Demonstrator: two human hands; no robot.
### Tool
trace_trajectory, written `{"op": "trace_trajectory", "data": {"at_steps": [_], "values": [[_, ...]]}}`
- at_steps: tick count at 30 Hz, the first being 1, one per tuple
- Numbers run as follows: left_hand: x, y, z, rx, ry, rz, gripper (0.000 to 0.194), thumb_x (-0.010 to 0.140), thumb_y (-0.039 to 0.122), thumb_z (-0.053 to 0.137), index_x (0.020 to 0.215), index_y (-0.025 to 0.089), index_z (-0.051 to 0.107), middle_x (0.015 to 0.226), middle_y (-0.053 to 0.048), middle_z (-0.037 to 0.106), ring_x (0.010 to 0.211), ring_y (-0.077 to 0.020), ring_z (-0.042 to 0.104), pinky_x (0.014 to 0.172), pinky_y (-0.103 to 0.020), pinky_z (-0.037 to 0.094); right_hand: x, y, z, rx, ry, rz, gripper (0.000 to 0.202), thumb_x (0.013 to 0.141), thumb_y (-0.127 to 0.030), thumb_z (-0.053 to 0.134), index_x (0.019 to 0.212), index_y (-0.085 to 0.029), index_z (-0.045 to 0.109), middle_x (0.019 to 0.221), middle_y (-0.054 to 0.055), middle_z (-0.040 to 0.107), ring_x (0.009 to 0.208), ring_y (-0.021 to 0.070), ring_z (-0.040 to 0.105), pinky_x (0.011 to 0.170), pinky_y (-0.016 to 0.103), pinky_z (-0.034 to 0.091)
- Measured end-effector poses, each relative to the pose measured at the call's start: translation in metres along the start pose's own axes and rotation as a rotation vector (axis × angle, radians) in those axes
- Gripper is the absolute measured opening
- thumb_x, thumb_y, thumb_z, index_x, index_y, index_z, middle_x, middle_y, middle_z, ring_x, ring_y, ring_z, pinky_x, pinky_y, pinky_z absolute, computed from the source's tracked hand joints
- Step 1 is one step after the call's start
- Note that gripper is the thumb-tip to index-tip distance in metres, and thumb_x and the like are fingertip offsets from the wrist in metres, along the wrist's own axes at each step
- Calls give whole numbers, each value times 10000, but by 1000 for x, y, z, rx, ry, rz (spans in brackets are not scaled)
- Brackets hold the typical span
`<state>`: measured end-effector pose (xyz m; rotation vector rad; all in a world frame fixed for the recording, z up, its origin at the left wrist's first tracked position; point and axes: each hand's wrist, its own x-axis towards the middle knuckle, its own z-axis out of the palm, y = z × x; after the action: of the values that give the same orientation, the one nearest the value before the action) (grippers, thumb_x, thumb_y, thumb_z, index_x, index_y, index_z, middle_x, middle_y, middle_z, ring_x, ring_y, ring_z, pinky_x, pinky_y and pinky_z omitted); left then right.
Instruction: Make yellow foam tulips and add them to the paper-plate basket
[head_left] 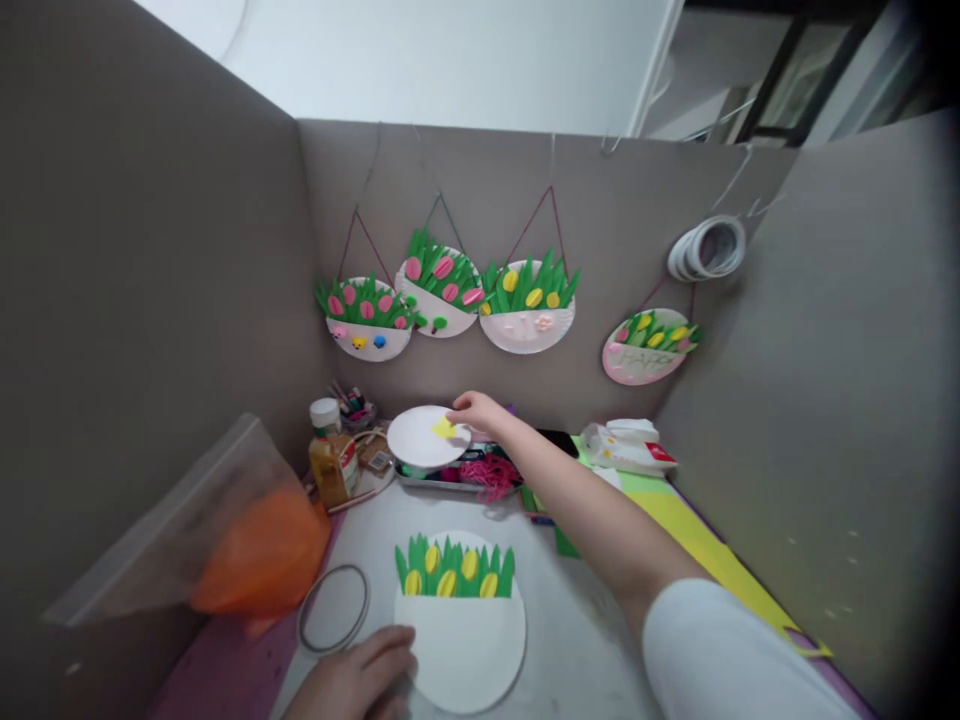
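A white paper plate lies on the table in front of me, its upper half filled with green paper grass and several yellow paper flowers. At its left rim rests my left hand, fingers stretched out and touching the edge, not gripping it. My right hand reaches far forward to a second white plate. Its fingertips are pinched at the small yellow paper pieces there. How many pieces it has hold of cannot be made out.
Under the far plate is a tray with pink yarn. A glue bottle, a tape ring and a bag with orange contents are at left. Tissues stand at right. Finished plates hang behind, beside tape rolls.
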<state>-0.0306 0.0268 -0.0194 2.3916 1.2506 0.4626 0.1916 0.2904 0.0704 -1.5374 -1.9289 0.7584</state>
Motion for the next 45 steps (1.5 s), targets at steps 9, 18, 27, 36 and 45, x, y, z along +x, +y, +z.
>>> {"op": "trace_trajectory", "data": {"at_steps": [9,18,27,36,45], "values": [[4,10,-19,-157,41,-107,281,866,302,432,1069,274,623,1229,-46,579,1095,-172,559,915,-255,462,-53,30,48,-611,-117,-665,552,703,-36,511,1240,-135,428,1324,152,429,1252,272,339,985,410,302],[28,17,-43,-181,172,-215,275,839,335,461,1035,234,627,1032,-61,664,864,-179,624,782,-269,494,-33,34,12,-701,49,-818,327,858,-80,367,1138,-99,535,1166,156,578,1124,220,493,967,360,335],[142,-5,-58,-1007,386,-419,387,765,467,550,1016,172,568,1078,-111,617,907,-210,610,725,-316,508,-52,45,-44,-688,235,-885,342,902,-140,309,1127,-114,565,1178,136,588,1125,204,501,982,396,336],[205,15,-65,-1420,373,-417,284,736,75,544,1016,121,556,879,-82,664,592,-100,606,471,-174,506,-101,71,-48,-529,203,-921,361,875,-126,352,1202,-178,497,1283,116,507,1267,209,359,1032,461,287],[191,74,5,-1507,107,-397,499,741,187,609,1211,213,446,1166,-108,588,824,-166,632,577,-219,528,-200,122,-49,642,308,254,405,843,-429,406,1133,-155,480,690,21,596,428,93,483,357,188,356]]}}
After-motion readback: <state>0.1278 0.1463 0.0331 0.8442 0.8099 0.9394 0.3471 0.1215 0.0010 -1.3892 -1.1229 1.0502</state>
